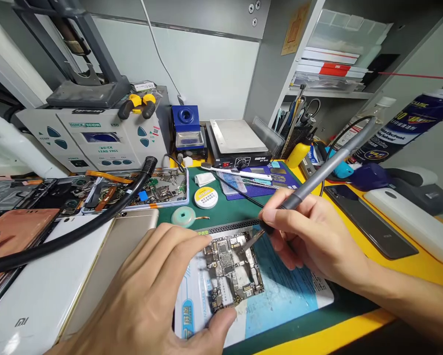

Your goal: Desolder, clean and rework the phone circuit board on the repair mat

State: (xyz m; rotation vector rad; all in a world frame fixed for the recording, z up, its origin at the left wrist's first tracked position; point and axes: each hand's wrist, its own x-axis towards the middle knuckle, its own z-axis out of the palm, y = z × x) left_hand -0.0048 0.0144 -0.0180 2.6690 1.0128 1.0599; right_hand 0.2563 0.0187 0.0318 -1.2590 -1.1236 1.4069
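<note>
A phone circuit board [226,261] lies on a blue and white mat [280,305]. My left hand [162,291] holds the board by its edges, fingertips at the upper left corner and thumb at the lower edge. In my right hand [302,231] is a grey pen-like tool [317,172], gripped near its black lower end, with a cable trailing from it. The tool's dark metal tip points down-left and reaches over the upper right part of the board; whether it touches cannot be told.
Phones [54,276] lie at the left, beneath a black hose [77,231]. Behind the mat are a flux tin [206,197], a wick spool [183,216] and a white toothbrush [239,172]. A dark phone [371,222] lies at the right. A hot-air station [99,135] stands behind.
</note>
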